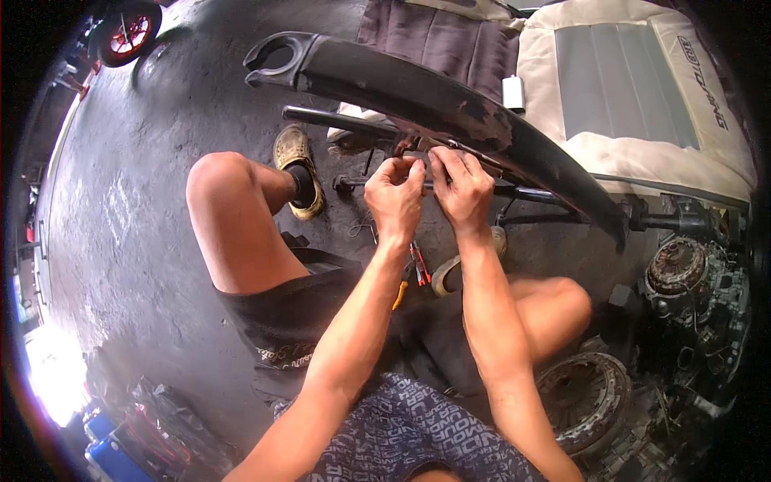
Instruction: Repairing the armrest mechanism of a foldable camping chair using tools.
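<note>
Both hands meet at centre frame, left hand [393, 197] touching right hand [462, 191], pressed against the long curved bumper [450, 108] sweeping from eleven o'clock down to three. Car seats [618, 88] lie behind it at one o'clock. Clutch disc [586, 394] rests on the floor [128, 225] at five o'clock; wheel [124, 34] sits far off at eleven.

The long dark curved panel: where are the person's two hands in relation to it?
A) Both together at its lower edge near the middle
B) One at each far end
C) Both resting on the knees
A: the left hand and right hand meet side by side under the middle of the dark curved panel.
</note>
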The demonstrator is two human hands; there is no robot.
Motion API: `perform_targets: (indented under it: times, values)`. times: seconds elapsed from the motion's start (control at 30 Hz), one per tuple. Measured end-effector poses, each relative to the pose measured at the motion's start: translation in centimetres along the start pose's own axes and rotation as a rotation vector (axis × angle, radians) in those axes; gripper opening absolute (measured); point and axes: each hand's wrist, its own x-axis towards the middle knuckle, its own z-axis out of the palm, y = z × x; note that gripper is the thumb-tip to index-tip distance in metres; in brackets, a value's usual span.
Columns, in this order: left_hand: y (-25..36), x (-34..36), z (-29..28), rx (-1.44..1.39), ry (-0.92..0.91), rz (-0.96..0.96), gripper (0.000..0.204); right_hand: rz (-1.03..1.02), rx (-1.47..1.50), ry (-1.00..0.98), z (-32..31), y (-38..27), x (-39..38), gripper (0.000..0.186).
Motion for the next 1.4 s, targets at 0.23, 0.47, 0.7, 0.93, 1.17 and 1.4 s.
perform_targets:
  times: [0.23,0.47,0.7,0.93,1.17,1.4]
  values:
    - [0.6,-2.6,-0.4,0.414,0.064,0.509,0.019,-0.132,-0.009,-0.06,-1.3,1.1,1.2,0.011]
    - [-0.2,-1.2,1.6,0.266,0.095,0.279,0.024,-0.336,-0.061,-0.222,-2.3,1.3,3.8,0.011]
    - [-0.1,-1.6,2.4,-0.176,0.104,-0.06,0.023,-0.47,-0.086,-0.205,-3.0,1.2,4.7,0.018]
    - [-0.6,-1.7,3.9,-0.239,0.082,-0.097,0.02,-0.357,-0.078,-0.361,-5.3,2.1,4.1,0.016]
    - [0.6,-0.1,0.8,0.104,0.203,0.24,0.013,-0.427,-0.064,-0.304,-2.2,0.9,5.2,0.02]
    - [-1.3,0.1,2.8,-0.13,0.124,0.309,0.012,-0.316,-0.011,-0.249,-2.5,3.0,4.6,0.013]
